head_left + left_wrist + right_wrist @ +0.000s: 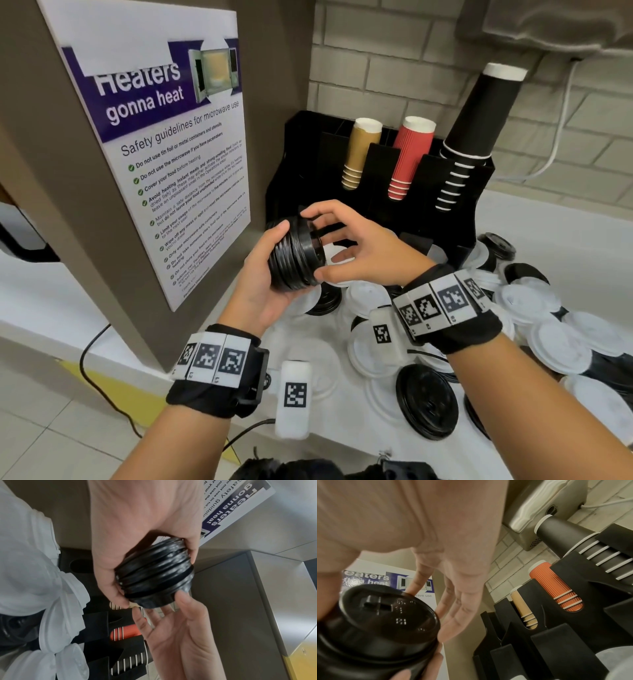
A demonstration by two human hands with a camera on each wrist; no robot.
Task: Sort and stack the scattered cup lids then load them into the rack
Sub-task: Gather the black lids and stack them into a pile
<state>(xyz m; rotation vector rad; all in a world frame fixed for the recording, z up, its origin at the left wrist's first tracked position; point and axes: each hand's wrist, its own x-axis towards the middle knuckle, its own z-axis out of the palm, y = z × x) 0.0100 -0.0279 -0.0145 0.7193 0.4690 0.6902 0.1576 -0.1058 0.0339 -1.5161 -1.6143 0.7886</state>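
My left hand grips a stack of several black cup lids on its side, thumb over the top and fingers underneath, just in front of the black rack. In the left wrist view the same stack sits between palm and fingers. My right hand is spread, with straight fingers touching the stack's end lid at its rim, thumb below. Scattered white lids and a black lid lie on the white counter under and right of my wrists.
The rack holds sleeves of tan cups, red cups and black cups. A microwave safety poster hangs on the panel at left. A tiled wall is behind, and a black cable runs down at left.
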